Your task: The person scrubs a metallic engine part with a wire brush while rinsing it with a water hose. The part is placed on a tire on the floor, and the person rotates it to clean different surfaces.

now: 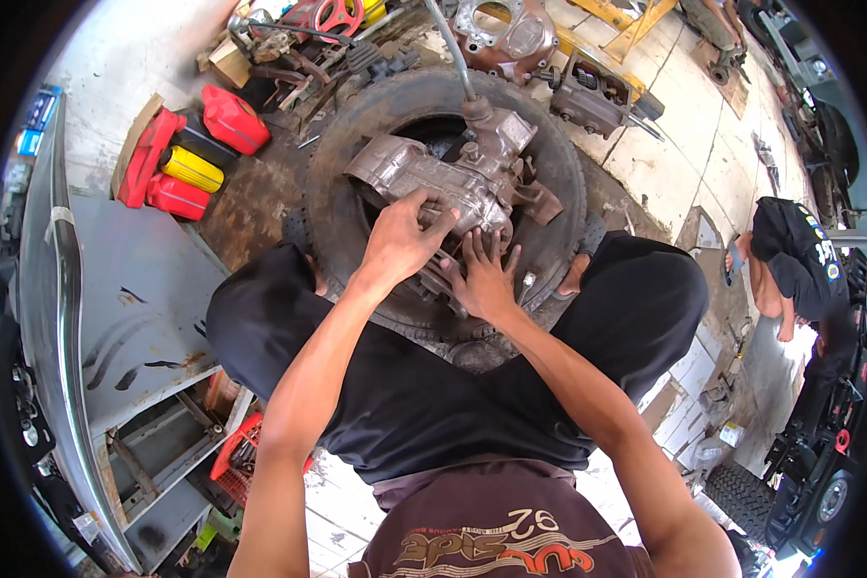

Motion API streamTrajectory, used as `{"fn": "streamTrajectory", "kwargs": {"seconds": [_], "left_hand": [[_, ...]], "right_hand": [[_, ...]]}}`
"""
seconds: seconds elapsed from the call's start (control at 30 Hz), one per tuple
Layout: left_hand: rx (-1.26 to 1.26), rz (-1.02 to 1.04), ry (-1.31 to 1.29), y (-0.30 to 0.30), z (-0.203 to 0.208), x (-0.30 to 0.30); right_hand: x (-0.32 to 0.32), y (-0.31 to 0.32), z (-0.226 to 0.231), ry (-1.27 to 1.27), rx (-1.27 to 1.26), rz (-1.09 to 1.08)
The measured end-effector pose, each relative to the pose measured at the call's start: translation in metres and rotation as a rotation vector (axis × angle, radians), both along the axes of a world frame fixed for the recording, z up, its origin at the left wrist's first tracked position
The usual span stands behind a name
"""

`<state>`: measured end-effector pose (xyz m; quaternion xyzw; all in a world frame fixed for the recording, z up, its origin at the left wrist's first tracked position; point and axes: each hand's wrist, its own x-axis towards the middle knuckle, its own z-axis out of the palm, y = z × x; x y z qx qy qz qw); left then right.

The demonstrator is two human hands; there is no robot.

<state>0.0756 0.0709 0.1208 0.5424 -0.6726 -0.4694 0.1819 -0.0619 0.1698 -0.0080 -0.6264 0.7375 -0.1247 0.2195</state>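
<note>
A grey metal gearbox housing (443, 183) with a long upright lever (450, 50) lies on a worn black tyre (342, 120) between my knees. My left hand (407, 236) rests at the near side of the housing, its fingers bent and the fingertips brought together against the casting; whether something small is between them is hidden. Just to its right, my right hand (486, 275) lies with fingers spread on the housing's near end. A small bright metal piece (529, 279) shows on the tyre beside that hand.
Red and yellow plastic containers (193, 169) stand at the left, by a grey metal panel (144, 289). Beyond the tyre are a large casting (506, 39) and another gear assembly (592, 94). A person in dark clothes (795, 255) crouches at the right, near a vehicle.
</note>
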Motion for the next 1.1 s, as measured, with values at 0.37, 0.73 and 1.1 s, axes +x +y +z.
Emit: {"fn": "streamTrajectory", "kwargs": {"seconds": [0.37,0.73,1.1], "left_hand": [[-0.055,-0.049,0.015,-0.002,0.005,0.003],[-0.049,-0.02,0.024,0.001,0.005,0.009],[-0.23,-0.058,-0.049,-0.001,-0.002,0.008]], "right_hand": [[-0.007,-0.031,0.01,-0.028,0.106,-0.119],[0.015,-0.011,-0.003,0.021,0.055,0.005],[0.005,-0.025,-0.002,0.019,0.065,-0.07]]}}
